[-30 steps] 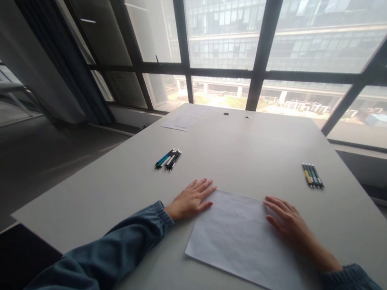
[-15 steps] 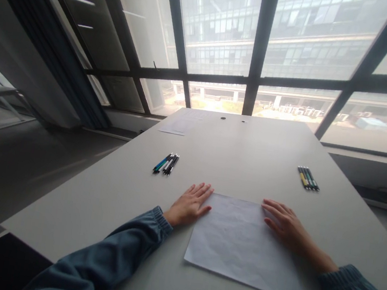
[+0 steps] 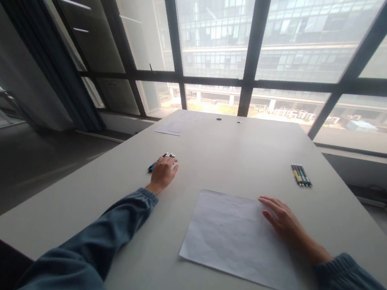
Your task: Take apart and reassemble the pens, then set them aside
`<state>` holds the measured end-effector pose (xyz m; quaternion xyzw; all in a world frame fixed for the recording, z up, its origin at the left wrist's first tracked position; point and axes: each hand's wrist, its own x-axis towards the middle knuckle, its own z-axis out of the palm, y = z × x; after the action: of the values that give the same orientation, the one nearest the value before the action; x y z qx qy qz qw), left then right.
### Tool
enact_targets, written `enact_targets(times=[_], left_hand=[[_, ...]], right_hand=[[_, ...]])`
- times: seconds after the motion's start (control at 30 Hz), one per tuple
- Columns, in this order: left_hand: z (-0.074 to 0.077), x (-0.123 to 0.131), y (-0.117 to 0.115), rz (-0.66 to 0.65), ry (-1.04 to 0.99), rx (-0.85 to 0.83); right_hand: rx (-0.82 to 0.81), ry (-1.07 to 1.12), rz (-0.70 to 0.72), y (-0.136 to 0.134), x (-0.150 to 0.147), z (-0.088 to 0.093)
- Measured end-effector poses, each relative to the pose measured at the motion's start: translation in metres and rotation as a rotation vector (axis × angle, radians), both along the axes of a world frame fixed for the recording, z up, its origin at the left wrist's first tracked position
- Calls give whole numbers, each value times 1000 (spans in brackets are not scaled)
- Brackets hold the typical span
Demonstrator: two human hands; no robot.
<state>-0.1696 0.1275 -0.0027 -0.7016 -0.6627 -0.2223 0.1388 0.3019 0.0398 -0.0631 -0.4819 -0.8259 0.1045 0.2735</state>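
Observation:
My left hand [image 3: 163, 173] is over the group of pens [image 3: 157, 160] on the left side of the table, its thumb apart from the fingers. It covers most of those pens; only their tips and a blue and dark edge show, and I cannot tell whether the fingers touch them. A blank, slightly wrinkled white sheet of paper [image 3: 234, 239] lies in front of me. On its right upper corner rests my right hand [image 3: 285, 225], open, with fingers stretched out and nothing held.
A row of several pens [image 3: 301, 175] with yellow and green parts lies on the right of the white table [image 3: 249, 157]. Other papers [image 3: 170, 126] lie at the far left. Round dark-rimmed holes [image 3: 219, 119] sit near the far edge, before tall windows.
My left hand has left the sheet's upper left corner and moved left and forward over the pens. My right hand stays on the paper. The view has shifted slightly.

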Motion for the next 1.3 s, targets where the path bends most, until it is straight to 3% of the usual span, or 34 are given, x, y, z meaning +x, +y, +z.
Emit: enact_targets(times=[0.07, 0.2, 0.4, 0.57, 0.67, 0.73, 0.87, 0.97, 1.1, 1.2, 1.3], left_hand=[[3, -17, 16, 135, 51, -25], [-2, -32, 31, 213, 102, -62], [-7, -35, 37, 238, 129, -180], [0, -28, 39, 189, 55, -126], [4, -4, 34, 38, -155, -52], [6, 24, 26, -113, -403, -29], [9, 100, -3, -513, -990, -180], [12, 151, -26, -706, -1251, -292], [12, 187, -49, -912, -1381, -410], [6, 190, -57, -1000, -1341, -459], [-2, 185, -57, -978, -1298, -467]], right_hand=[[-18, 39, -11, 1, 0, 0], [-36, 131, -15, 2, -3, 4], [-61, 257, -23, 4, -5, 8], [-35, 354, -50, 6, -3, 6], [12, 441, -115, 10, -2, 11], [48, 496, -161, 13, -5, 19], [19, 588, -178, 12, -26, 39], [-120, 694, -75, 7, -53, 49], [-300, 881, -28, -1, -83, 53], [-330, 973, -44, -4, -91, 53], [-309, 981, -59, -5, -88, 50]])
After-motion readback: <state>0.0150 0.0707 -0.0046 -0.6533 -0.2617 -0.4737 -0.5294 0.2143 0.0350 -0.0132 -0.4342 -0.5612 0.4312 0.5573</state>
